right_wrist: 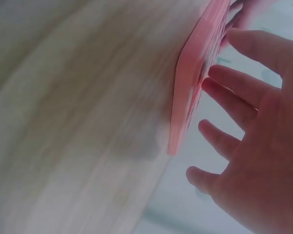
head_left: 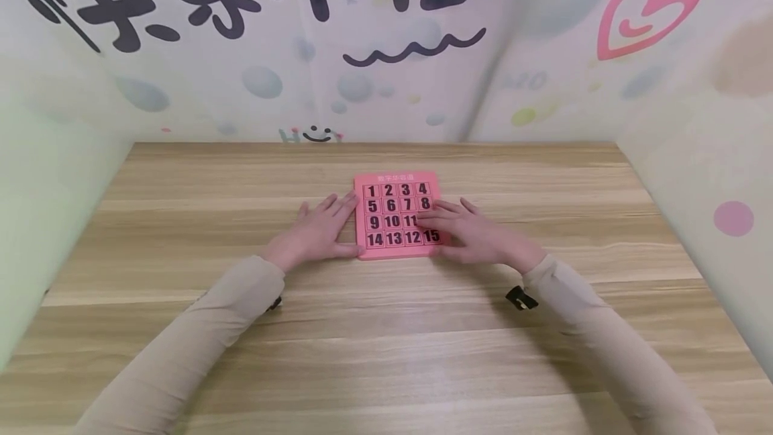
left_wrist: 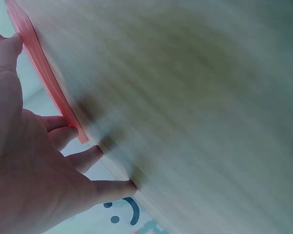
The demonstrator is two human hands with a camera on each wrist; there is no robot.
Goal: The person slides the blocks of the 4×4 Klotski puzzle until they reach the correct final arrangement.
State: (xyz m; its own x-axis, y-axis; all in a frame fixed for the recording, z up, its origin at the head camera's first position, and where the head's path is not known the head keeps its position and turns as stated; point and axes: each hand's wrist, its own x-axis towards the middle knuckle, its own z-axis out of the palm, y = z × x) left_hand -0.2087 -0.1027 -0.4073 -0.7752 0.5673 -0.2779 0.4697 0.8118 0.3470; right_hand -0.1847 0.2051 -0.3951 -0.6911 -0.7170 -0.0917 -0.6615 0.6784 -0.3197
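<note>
A pink sliding number puzzle [head_left: 391, 205] lies flat on the wooden table, its black-numbered tiles facing up. The top two rows read 1 to 8; below come 9, 10, 11 and then 14, 13, 12, 15. My left hand [head_left: 314, 232] is spread along the puzzle's left side, thumb and forefinger touching its edge; in the left wrist view other fingertips rest on the table. From the right, my right hand [head_left: 477, 232] reaches over the board with its fingers extended. Its fingertips cover the spot right of the 11, so what is there is hidden.
The wood-grain table [head_left: 386, 354] reaches back to a white wall [head_left: 386, 106] with black writing and coloured drawings. Side walls stand at left and right. A small black clip-like piece [head_left: 521, 298] shows below the right sleeve cuff.
</note>
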